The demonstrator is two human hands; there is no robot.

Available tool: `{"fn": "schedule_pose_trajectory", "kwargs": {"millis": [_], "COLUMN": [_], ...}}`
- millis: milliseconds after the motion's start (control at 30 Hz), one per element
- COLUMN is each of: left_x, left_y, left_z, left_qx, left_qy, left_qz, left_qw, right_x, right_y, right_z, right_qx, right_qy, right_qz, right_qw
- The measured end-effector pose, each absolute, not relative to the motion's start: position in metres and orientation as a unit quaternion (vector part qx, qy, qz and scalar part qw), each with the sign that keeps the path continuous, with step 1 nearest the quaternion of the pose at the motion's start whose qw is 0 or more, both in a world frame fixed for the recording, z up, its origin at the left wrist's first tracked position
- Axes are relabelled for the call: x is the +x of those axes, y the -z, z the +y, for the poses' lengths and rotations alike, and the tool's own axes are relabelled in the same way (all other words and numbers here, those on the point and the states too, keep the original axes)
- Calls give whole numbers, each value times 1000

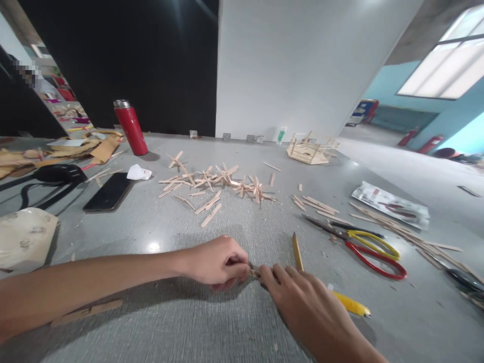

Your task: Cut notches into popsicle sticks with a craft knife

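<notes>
Near the front of the grey table [181, 322], my left hand [219, 264] is closed with its fingertips pinching one end of a small wooden piece [254, 273]. My right hand [302, 297] meets it from the right, its fingers bent over the other end, so most of the piece is hidden. Just behind my right hand lies a narrow yellowish stick with a dark pointed tip [297, 252]. A yellow-handled tool [351, 304] sticks out on the right side of that hand, partly covered by it.
Cut wooden pieces [212, 181] lie scattered mid-table. Scissors [372, 249], long sticks [412, 234] and a plastic packet [391, 204] are at right. A phone [108, 192], red bottle [130, 128] and paper bowl [26, 237] stand left. A stick frame [310, 151] sits behind.
</notes>
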State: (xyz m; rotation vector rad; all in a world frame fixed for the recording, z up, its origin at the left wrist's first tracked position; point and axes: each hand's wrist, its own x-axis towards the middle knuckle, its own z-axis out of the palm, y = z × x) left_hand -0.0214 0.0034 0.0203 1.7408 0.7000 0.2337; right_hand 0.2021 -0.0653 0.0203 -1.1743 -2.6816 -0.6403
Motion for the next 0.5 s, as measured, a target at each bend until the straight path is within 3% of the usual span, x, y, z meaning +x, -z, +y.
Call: {"fn": "schedule_pose_trajectory", "kwargs": {"millis": [267, 367, 500], "left_x": [-14, -14, -16], "left_y": [-42, -50, -60], "left_z": [-23, -32, -40], "left_qx": [781, 777, 763], "left_qy": [-240, -279, -313], "left_qz": [362, 357, 356], "left_qw": [448, 436, 439], "right_x": [211, 215, 221], "right_y": [-17, -22, -24], "right_z": [-66, -73, -81], "right_qx": [-446, -432, -407], "right_qy": [107, 49, 72], "right_qz": [-852, -849, -850], "right_qw": [251, 300, 325]}}
